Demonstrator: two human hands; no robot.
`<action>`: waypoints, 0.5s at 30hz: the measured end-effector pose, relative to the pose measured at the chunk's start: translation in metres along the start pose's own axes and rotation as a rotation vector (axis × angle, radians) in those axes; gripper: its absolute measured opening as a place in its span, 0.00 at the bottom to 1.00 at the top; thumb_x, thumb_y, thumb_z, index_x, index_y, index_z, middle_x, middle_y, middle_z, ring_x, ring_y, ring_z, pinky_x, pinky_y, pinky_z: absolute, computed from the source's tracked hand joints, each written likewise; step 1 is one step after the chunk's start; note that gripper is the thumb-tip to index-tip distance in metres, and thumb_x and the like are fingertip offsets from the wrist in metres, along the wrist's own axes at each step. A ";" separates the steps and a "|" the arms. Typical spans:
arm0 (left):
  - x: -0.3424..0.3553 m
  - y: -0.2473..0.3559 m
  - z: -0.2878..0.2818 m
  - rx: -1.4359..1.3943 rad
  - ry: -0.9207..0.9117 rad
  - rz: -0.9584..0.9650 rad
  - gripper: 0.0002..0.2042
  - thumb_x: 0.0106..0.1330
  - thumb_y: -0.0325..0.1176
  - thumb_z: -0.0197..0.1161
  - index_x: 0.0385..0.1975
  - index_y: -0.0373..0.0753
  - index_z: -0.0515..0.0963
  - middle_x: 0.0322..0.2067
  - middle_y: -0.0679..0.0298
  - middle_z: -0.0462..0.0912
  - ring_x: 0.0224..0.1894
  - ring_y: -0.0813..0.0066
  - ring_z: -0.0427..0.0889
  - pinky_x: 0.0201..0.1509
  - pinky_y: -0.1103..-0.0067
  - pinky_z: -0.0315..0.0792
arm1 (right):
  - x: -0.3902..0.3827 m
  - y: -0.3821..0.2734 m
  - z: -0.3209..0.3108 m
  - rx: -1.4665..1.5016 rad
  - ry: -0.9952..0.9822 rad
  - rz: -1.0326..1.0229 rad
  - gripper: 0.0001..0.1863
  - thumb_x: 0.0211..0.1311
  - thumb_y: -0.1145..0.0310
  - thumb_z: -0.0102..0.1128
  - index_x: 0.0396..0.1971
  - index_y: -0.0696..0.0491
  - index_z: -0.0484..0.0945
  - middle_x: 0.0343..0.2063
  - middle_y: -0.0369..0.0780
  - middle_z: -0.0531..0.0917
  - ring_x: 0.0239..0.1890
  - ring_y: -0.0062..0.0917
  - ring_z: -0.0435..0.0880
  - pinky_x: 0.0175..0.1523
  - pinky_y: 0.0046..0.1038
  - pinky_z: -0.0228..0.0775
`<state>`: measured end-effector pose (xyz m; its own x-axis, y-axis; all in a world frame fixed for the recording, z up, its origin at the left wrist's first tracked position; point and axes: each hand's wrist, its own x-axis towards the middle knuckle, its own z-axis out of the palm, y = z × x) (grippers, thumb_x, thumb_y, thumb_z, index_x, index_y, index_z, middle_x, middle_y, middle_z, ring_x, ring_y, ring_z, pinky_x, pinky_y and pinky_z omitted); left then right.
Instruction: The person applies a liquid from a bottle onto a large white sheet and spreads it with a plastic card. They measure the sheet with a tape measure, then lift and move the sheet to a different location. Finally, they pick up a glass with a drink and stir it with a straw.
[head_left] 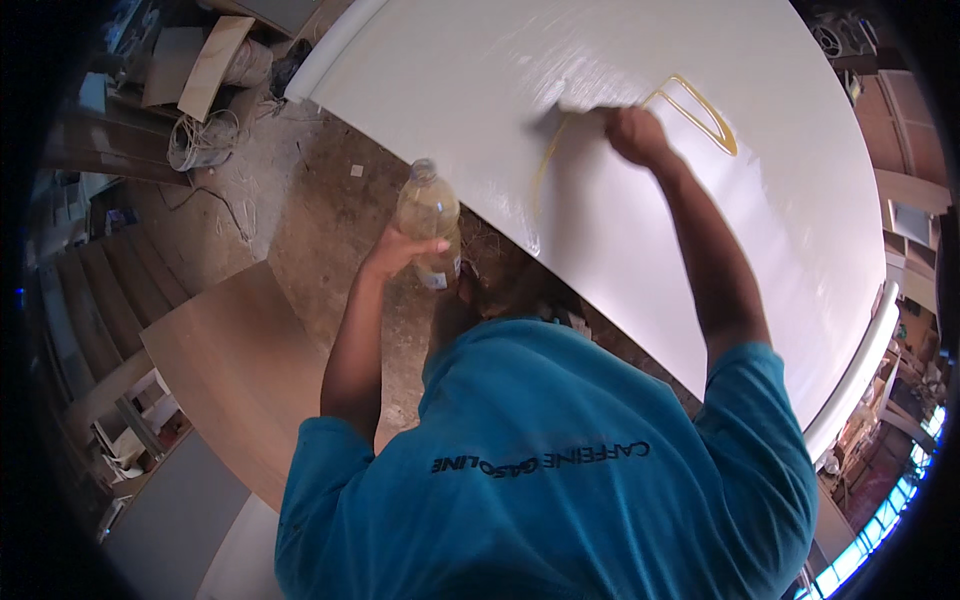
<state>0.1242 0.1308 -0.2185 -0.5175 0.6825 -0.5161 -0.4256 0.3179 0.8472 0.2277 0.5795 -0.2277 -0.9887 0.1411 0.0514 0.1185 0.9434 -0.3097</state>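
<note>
Left hand (405, 252) gripping clear bottle (428, 215), just off edge of white table (450, 90). Right hand (637, 135) clenched on spreader (588, 110), maybe scraper, blurred, over table. Likely spreading step; next move probably calls for sweeping yellow liquid (724, 138) flat.

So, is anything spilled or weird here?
Maybe: yellow liquid lies in a shiny loop on the white panel, right of the right hand. It resembles a spill because it looks wet and stands out, but I can't tell whether it's accidental.
</note>
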 end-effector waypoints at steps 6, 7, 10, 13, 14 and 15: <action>0.002 -0.002 -0.006 0.054 -0.114 0.118 0.33 0.51 0.25 0.77 0.60 0.37 0.72 0.51 0.64 0.81 0.54 0.73 0.79 0.61 0.72 0.73 | -0.108 -0.162 -0.002 -0.077 -0.297 -0.054 0.19 0.62 0.70 0.49 0.48 0.41 0.84 0.20 0.45 0.83 0.24 0.40 0.85 0.30 0.40 0.76; 0.005 -0.002 -0.009 0.063 -0.151 0.129 0.33 0.51 0.25 0.77 0.59 0.37 0.73 0.51 0.64 0.81 0.54 0.72 0.78 0.61 0.72 0.72 | -0.121 -0.174 0.003 -0.021 -0.249 -0.061 0.17 0.64 0.69 0.50 0.47 0.41 0.85 0.19 0.45 0.82 0.21 0.38 0.83 0.27 0.40 0.73; 0.004 0.004 -0.010 0.036 -0.201 0.105 0.33 0.51 0.25 0.77 0.59 0.37 0.73 0.52 0.64 0.81 0.55 0.72 0.78 0.61 0.72 0.72 | -0.163 -0.187 0.006 -0.186 0.090 -0.278 0.15 0.67 0.64 0.51 0.49 0.41 0.82 0.22 0.46 0.83 0.23 0.39 0.84 0.25 0.40 0.71; 0.005 0.005 -0.005 0.015 -0.177 0.085 0.33 0.50 0.25 0.78 0.59 0.37 0.73 0.51 0.64 0.81 0.55 0.71 0.78 0.61 0.72 0.72 | -0.179 -0.204 -0.007 -0.070 -0.221 -0.133 0.16 0.65 0.66 0.53 0.51 0.41 0.81 0.24 0.46 0.84 0.24 0.39 0.84 0.26 0.41 0.72; 0.006 0.003 -0.005 0.011 -0.161 0.084 0.33 0.50 0.25 0.78 0.59 0.37 0.73 0.51 0.64 0.81 0.54 0.71 0.78 0.61 0.72 0.72 | -0.183 -0.212 -0.018 -0.080 -0.278 -0.071 0.17 0.63 0.68 0.55 0.52 0.41 0.80 0.23 0.46 0.84 0.24 0.41 0.84 0.28 0.42 0.74; 0.005 0.002 -0.003 0.021 -0.145 0.076 0.33 0.50 0.25 0.78 0.60 0.37 0.73 0.51 0.65 0.81 0.55 0.71 0.78 0.62 0.71 0.72 | -0.187 -0.208 -0.025 0.017 -0.287 -0.012 0.18 0.63 0.69 0.55 0.52 0.41 0.81 0.24 0.47 0.84 0.24 0.42 0.84 0.29 0.42 0.74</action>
<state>0.1181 0.1329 -0.2197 -0.4345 0.7927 -0.4277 -0.3729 0.2740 0.8865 0.3903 0.3648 -0.1492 -0.9760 0.0370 -0.2145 0.1074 0.9391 -0.3266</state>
